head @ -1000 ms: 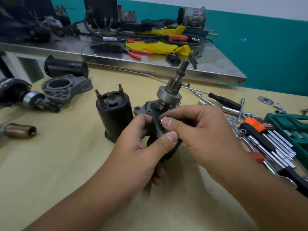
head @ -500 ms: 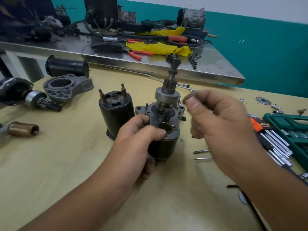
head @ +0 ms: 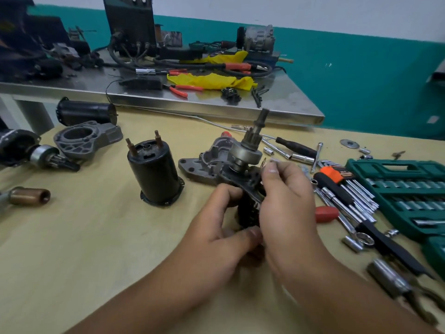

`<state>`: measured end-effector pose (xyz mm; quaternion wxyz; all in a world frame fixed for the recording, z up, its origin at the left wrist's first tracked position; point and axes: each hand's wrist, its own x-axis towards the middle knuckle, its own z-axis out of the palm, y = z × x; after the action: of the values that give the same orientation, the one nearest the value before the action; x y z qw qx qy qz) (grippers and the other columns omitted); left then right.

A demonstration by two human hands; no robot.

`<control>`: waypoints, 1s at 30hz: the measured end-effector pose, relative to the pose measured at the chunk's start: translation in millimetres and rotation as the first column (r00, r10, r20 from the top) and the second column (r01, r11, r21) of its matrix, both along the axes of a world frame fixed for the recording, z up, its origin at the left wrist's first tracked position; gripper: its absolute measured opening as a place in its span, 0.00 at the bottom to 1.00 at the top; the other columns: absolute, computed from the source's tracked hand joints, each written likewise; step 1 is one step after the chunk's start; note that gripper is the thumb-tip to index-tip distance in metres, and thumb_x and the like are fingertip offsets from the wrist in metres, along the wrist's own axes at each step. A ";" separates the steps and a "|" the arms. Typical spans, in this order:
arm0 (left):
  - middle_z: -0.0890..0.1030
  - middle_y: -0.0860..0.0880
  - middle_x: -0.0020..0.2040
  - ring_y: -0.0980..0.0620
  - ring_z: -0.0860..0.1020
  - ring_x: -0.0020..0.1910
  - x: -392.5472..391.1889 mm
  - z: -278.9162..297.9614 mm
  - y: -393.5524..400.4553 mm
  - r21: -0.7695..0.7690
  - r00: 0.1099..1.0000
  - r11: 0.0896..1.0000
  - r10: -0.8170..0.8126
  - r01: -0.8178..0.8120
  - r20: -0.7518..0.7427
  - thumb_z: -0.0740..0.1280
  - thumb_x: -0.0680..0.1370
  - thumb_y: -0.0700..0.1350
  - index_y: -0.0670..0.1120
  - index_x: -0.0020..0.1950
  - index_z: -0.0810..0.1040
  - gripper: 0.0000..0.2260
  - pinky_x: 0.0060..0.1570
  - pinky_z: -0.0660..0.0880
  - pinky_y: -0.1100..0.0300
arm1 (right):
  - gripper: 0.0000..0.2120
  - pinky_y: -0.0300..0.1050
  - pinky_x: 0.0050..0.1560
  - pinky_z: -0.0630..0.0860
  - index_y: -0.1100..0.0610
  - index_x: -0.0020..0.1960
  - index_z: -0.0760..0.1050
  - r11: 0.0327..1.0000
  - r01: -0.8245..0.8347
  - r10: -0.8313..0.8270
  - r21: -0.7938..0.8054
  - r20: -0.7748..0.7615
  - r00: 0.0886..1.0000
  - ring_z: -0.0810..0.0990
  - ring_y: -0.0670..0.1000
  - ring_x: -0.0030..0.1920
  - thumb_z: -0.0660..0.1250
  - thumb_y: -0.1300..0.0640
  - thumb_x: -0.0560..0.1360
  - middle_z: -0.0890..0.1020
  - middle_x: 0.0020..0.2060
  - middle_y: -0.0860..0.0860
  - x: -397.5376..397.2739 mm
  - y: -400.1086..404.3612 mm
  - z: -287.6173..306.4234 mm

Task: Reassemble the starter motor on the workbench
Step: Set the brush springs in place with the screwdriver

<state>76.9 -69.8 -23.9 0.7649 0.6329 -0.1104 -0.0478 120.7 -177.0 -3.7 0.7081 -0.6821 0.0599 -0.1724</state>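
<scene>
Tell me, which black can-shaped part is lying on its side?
The black metal cylinder at the far left, beside the steel table, lies sideways. The other black cylinder with two copper studs stands upright.

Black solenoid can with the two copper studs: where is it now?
Head view, left of centre: the black solenoid can stands upright on the wooden bench, left of the grey nose housing and apart from both hands.

Left hand (head: 224, 227) curled round the motor (head: 245, 179) from 7 o'clock, thumb in front. Right hand (head: 286, 201) at 4 o'clock, fingertips (head: 272, 168) pinched together near its top, forearms converging.
</scene>
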 end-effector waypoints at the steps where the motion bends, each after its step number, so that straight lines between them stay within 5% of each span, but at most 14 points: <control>1: 0.84 0.55 0.56 0.42 0.84 0.36 -0.1 0.9 5.3 0.123 0.999 0.992 -0.028 0.024 0.037 0.71 0.75 0.35 0.49 0.62 0.77 0.17 0.37 0.82 0.48 | 0.10 0.49 0.43 0.75 0.51 0.43 0.76 0.997 0.060 -0.060 -0.039 0.013 0.998 0.79 0.49 0.39 0.62 0.49 0.81 0.81 0.35 0.48 1.3 -1.9 -3.9; 3: 0.85 0.54 0.58 0.38 0.86 0.39 -0.3 4.2 14.8 0.334 0.993 0.942 -0.066 0.032 0.093 0.72 0.74 0.40 0.56 0.62 0.80 0.19 0.42 0.82 0.41 | 0.10 0.45 0.40 0.70 0.51 0.44 0.74 0.988 0.119 -0.118 -0.101 0.013 0.993 0.75 0.45 0.35 0.60 0.52 0.83 0.78 0.33 0.46 2.6 -6.6 -11.2; 5: 0.87 0.54 0.49 0.45 0.85 0.34 -0.4 6.6 19.2 0.401 0.985 0.916 -0.043 -0.029 0.168 0.73 0.74 0.43 0.58 0.58 0.84 0.15 0.35 0.83 0.49 | 0.10 0.44 0.37 0.69 0.51 0.44 0.73 0.980 0.111 -0.111 -0.166 0.010 0.994 0.75 0.44 0.33 0.60 0.53 0.83 0.77 0.34 0.46 3.6 -9.5 -15.5; 7: 0.84 0.54 0.35 0.56 0.80 0.28 3.8 7.3 25.4 0.409 0.931 0.861 0.177 -0.304 0.319 0.74 0.73 0.49 0.54 0.46 0.86 0.03 0.30 0.75 0.62 | 0.09 0.42 0.36 0.70 0.50 0.44 0.73 0.972 0.081 -0.074 -0.220 0.043 0.996 0.75 0.41 0.34 0.61 0.54 0.83 0.79 0.34 0.45 3.5 -9.8 -15.6; 10: 0.85 0.51 0.41 0.56 0.82 0.38 15.6 8.3 43.4 0.237 0.807 0.779 0.512 -0.580 0.292 0.79 0.65 0.61 0.55 0.51 0.83 0.19 0.39 0.78 0.60 | 0.08 0.41 0.40 0.76 0.48 0.45 0.74 0.973 -0.012 0.049 -0.231 0.155 0.987 0.79 0.44 0.38 0.60 0.53 0.82 0.81 0.37 0.46 -1.3 -10.1 -12.6; 13: 0.85 0.61 0.57 0.59 0.84 0.56 21.3 6.9 51.7 0.276 0.951 0.912 0.275 -0.304 0.140 0.82 0.57 0.65 0.60 0.68 0.75 0.41 0.53 0.81 0.63 | 0.06 0.57 0.46 0.80 0.48 0.47 0.73 0.955 -0.157 0.229 -0.252 0.291 0.929 0.82 0.54 0.44 0.60 0.53 0.81 0.82 0.40 0.50 -8.0 -12.0 -12.3; 16: 0.87 0.51 0.60 0.51 0.85 0.59 23.7 7.4 52.8 0.172 0.988 0.982 0.047 -0.073 0.150 0.85 0.62 0.53 0.58 0.64 0.81 0.31 0.55 0.82 0.61 | 0.06 0.59 0.44 0.80 0.47 0.50 0.73 0.912 -0.236 0.357 -0.334 0.369 0.858 0.83 0.54 0.45 0.59 0.55 0.82 0.83 0.41 0.50 -15.1 -14.9 -10.4; 19: 0.87 0.47 0.58 0.45 0.86 0.58 20.3 6.9 56.0 0.119 0.977 0.990 0.044 -0.070 0.208 0.86 0.63 0.50 0.54 0.61 0.82 0.28 0.54 0.82 0.56 | 0.05 0.55 0.46 0.81 0.50 0.50 0.75 0.887 -0.263 0.387 -0.379 0.301 0.872 0.83 0.51 0.48 0.60 0.56 0.82 0.83 0.43 0.48 -17.6 -18.4 -2.0; 22: 0.87 0.48 0.57 0.46 0.86 0.57 17.5 7.9 53.6 0.129 0.975 0.986 0.076 -0.104 0.208 0.86 0.63 0.52 0.54 0.60 0.82 0.28 0.52 0.83 0.57 | 0.07 0.39 0.44 0.80 0.52 0.49 0.80 0.899 -0.295 0.371 -0.323 0.205 0.906 0.83 0.44 0.49 0.63 0.54 0.79 0.85 0.46 0.46 -14.2 -35.7 12.7; 30: 0.87 0.50 0.56 0.48 0.86 0.56 15.0 23.2 51.4 0.245 0.981 0.967 0.027 -0.075 0.193 0.85 0.59 0.44 0.57 0.58 0.82 0.30 0.53 0.82 0.62 | 0.03 0.37 0.45 0.81 0.56 0.41 0.85 0.809 -0.560 0.577 -0.175 0.058 0.815 0.84 0.45 0.53 0.73 0.58 0.70 0.86 0.52 0.46 -21.9 -52.5 9.5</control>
<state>91.9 -18.5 -0.7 0.6656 0.7290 -0.1586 0.0183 98.9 -229.6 5.8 0.6759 -0.7096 -0.1987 0.0067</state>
